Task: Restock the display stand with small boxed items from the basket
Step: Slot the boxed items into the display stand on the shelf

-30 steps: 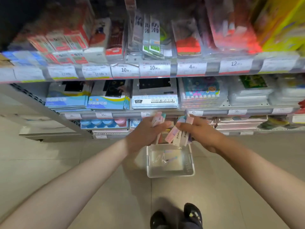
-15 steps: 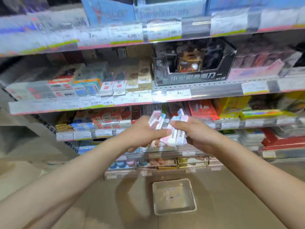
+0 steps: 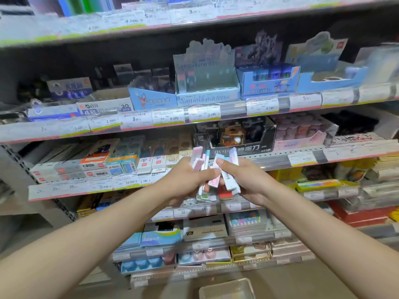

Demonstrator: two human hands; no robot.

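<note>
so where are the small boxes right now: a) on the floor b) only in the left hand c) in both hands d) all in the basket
c: the left hand grips a few small boxes and the right hand grips more, both raised at the shelves.

Both hands raised at frame centre, in front of the shelving. Left hand (image 3: 185,182) grips a fan of slim pastel boxes (image 3: 199,160), pink and white ends sticking up toward 12 o'clock. Right hand (image 3: 248,180) pinches another bunch of boxes (image 3: 228,175), tilted, thumb on top. The two bunches touch or overlap; exact count unclear. Pale blue display stand (image 3: 207,83) at 12 o'clock, one shelf above the hands. Clear basket (image 3: 226,289) on the floor at 6 o'clock, partly cut off. Shelf labels blurred.
</note>
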